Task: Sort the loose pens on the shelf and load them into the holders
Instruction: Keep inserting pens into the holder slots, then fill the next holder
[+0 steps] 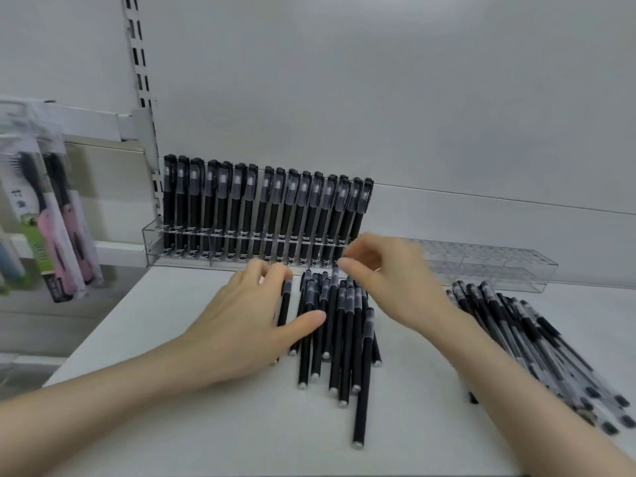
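On the white shelf a heap of loose black pens lay in the middle, capped ends toward 12 o'clock and silver-tipped butts toward 6 o'clock, fanned unevenly so that one reached far nearer than the rest.

The left hand lay palm down at about 9 o'clock of the heap. Its fingers were stretched flat over the leftmost pens and its thumb rested across the barrels, pressing on them and gripping none. The right hand came in from 3 o'clock with curled fingers, and its thumb and forefinger were pinched on the cap end of a single pen at the far edge of the heap. The two hands were apart, with the heap between them.

At 11 o'clock, against the back wall, stood a long clear holder. It was packed from end to end with black pens of the same kind, upright with caps on top and leaning slightly right. At 2 o'clock lay a second clear holder, whose grid of cells showed only transparent plastic.

At 3 to 4 o'clock a separate pile of clear-barrelled pens with dark grips sprawled diagonally toward the shelf's right edge, partly behind the right forearm.

At 9 o'clock, beyond the shelf's edge, packaged goods hung blurred beside the slotted upright.
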`<state>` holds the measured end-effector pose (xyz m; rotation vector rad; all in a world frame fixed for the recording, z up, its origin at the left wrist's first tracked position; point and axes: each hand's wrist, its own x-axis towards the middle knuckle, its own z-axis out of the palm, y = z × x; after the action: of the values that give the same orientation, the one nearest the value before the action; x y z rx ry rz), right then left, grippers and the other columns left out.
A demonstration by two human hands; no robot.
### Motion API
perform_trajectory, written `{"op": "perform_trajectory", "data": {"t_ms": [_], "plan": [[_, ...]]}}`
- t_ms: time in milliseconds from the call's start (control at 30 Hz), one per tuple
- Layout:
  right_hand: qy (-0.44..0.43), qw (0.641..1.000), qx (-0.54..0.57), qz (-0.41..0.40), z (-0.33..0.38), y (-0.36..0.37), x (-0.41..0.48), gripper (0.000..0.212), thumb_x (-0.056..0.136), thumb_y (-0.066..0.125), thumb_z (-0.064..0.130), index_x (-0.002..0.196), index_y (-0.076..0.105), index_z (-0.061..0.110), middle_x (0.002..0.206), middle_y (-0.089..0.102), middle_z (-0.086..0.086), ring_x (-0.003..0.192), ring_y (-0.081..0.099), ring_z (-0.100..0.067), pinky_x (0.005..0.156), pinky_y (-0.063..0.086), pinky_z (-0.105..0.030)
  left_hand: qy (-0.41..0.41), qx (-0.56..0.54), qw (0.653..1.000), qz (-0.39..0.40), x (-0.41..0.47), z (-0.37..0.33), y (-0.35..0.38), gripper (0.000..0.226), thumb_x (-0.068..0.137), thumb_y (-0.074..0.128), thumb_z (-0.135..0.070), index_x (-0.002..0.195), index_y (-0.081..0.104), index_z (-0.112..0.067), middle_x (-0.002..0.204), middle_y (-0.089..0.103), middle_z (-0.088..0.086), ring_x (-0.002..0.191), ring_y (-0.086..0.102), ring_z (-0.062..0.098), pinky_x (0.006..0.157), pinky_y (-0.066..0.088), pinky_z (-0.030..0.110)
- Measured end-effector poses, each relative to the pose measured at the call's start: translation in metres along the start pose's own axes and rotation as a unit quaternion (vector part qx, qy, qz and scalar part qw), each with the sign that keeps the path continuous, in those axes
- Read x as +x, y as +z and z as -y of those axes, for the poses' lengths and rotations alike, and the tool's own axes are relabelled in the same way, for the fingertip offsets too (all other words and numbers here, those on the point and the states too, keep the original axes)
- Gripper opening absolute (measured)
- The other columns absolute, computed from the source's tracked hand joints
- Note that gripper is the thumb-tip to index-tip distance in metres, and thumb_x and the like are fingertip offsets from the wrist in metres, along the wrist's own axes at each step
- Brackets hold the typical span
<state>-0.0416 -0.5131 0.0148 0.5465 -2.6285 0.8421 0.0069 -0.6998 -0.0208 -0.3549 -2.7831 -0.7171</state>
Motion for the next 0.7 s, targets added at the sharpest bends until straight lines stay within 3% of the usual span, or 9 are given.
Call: {"op": "perform_trajectory", "data": {"t_ms": [100,233,367,500,633,700], "plan": [[-0.021,0.996,-0.017,0.087,-0.006,0.015,-0.012,0.031,0.095,0.054,0.035,0.122,0.059,0.020,0.119,0.063,0.005,0.103,0.057,-0.013,0.087,0.041,-0.024,-0.043,-0.024,0.999,0.013,-0.008,-0.007,0.008,0.068,0.076,0.050,-0.069,0.129,0.032,-0.030,0.127,0.036,-0.011,0.122,0.035,0.011,0.101,0.033,0.028],[-0.038,0.988,-0.033,0.149,-0.017,0.032,-0.019,0.044,0.099,0.041,0.039,0.139,0.044,0.020,0.137,0.052,-0.001,0.126,0.044,-0.023,0.107,0.032,-0.037,-0.088,-0.132,0.987,0.021,-0.001,-0.011,0.011,0.049,0.077,0.066,-0.051,0.111,0.034,-0.034,0.117,0.045,-0.007,0.112,0.047,0.012,0.096,0.043,0.033],[-0.051,0.989,-0.022,0.138,-0.021,0.037,-0.018,0.039,0.100,0.039,0.036,0.136,0.046,0.021,0.133,0.054,-0.001,0.125,0.044,-0.024,0.107,0.032,-0.041,-0.138,-0.151,0.978,0.048,0.005,-0.014,0.001,0.046,0.080,0.071,-0.030,0.106,0.033,-0.025,0.098,0.059,-0.001,0.093,0.062,0.018,0.082,0.053,0.041],[-0.038,0.989,-0.035,0.140,-0.022,0.039,-0.018,0.041,0.100,0.038,0.039,0.138,0.044,0.024,0.134,0.051,0.000,0.126,0.041,-0.027,0.108,0.030,-0.041,-0.169,-0.125,0.973,0.091,0.014,-0.013,-0.007,0.045,0.077,0.074,-0.022,0.112,0.047,-0.012,0.086,0.064,-0.001,0.085,0.064,0.019,0.083,0.052,0.037],[-0.034,0.989,-0.031,0.144,-0.020,0.038,-0.019,0.042,0.100,0.038,0.041,0.139,0.043,0.025,0.135,0.050,-0.001,0.127,0.039,-0.027,0.108,0.030,-0.041,-0.182,-0.139,0.968,0.105,0.018,-0.007,-0.014,0.027,0.072,0.077,-0.019,0.089,0.068,0.000,0.074,0.067,0.010,0.067,0.058,0.019,0.064,0.043,0.026],[-0.031,0.989,-0.029,0.142,-0.021,0.037,-0.018,0.044,0.099,0.038,0.042,0.139,0.043,0.024,0.134,0.050,-0.002,0.127,0.039,-0.027,0.108,0.030,-0.042,-0.185,-0.130,0.969,0.101,0.018,-0.005,-0.017,0.027,0.073,0.077,-0.021,0.080,0.069,0.003,0.066,0.059,0.009,0.059,0.050,0.018,0.059,0.036,0.025]]}}
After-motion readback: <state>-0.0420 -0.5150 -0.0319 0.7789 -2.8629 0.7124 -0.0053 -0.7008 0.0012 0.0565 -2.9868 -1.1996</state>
